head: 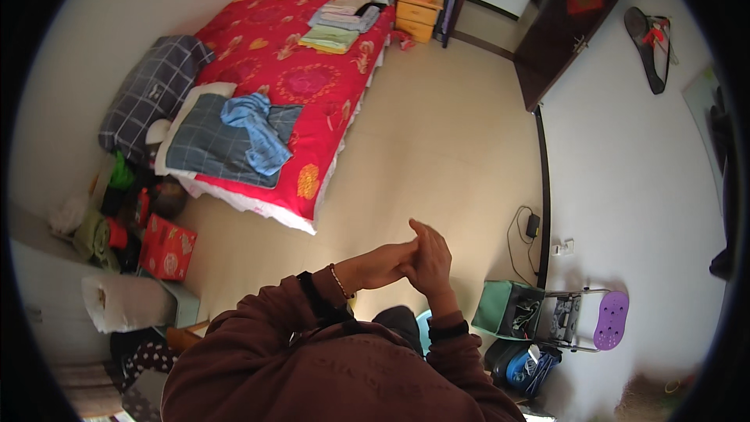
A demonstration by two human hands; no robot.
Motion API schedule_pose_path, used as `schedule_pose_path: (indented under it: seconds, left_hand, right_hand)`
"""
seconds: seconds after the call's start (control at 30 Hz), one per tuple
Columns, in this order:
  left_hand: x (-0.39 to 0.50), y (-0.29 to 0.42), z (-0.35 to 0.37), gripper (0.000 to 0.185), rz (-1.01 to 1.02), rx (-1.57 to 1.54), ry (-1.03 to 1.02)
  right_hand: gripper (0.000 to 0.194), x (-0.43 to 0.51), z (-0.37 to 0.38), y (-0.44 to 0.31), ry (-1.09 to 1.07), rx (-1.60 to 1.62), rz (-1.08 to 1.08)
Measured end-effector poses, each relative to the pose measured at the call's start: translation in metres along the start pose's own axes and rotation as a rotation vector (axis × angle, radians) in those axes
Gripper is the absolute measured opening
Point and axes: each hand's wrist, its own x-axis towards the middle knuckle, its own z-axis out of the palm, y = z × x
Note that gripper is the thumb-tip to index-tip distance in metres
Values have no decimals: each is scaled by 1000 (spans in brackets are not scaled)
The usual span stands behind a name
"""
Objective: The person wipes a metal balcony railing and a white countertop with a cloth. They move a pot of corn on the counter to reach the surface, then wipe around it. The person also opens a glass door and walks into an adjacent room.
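Observation:
My left hand [381, 265] and my right hand [432, 258] meet in front of my chest, above the floor. A beaded bracelet [341, 281] circles my left wrist. The left fingers run in against the right palm, where they are mostly hidden. My right hand points its fingers away from me, its thumb apart from them. No object shows between the two hands. Both arms are in the sleeves of a brown sweatshirt [363, 369]. Ahead to the left is a bed with a red patterned cover [310, 76]. A light-blue garment [258, 129] lies crumpled on a grey checked cloth [202, 138].
Folded clothes [337, 26] and a dark checked bundle [155, 91] rest on the bed. A red box [168, 247] stands at left. To the right are a green fabric bin [492, 309], a purple stool seat [611, 320] and a cable with adapter [532, 225]. The door [571, 29] is ajar.

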Motion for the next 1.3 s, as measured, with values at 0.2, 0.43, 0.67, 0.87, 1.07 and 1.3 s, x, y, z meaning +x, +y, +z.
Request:
schedule_pose_path:
  seconds: [0.2, 0.43, 0.67, 0.87, 1.07, 1.3]
  left_hand:
    - [80, 98, -42, 44, -76, 44, -381]
    - [217, 233, -138, 41, 174, 23, 129]
    - [341, 322, -202, 27, 208, 2, 489]
    - [475, 397, -244, 23, 236, -88, 556]
    - [624, 533, -313, 39, 353, -76, 555]
    - [841, 691, -351, 38, 223, 273, 483]
  right_hand:
    - [37, -64, 5, 154, -203, -19, 561]
    - [45, -189, -70, 325, -736, -97, 1166]
    - [48, -37, -92, 518, -404, -133, 1174]
    - [38, 284, -68, 644, -87, 488, 874]
    - [39, 502, -46, 747, -245, 500, 680]
    - [36, 598, -85, 925, -53, 351, 827]
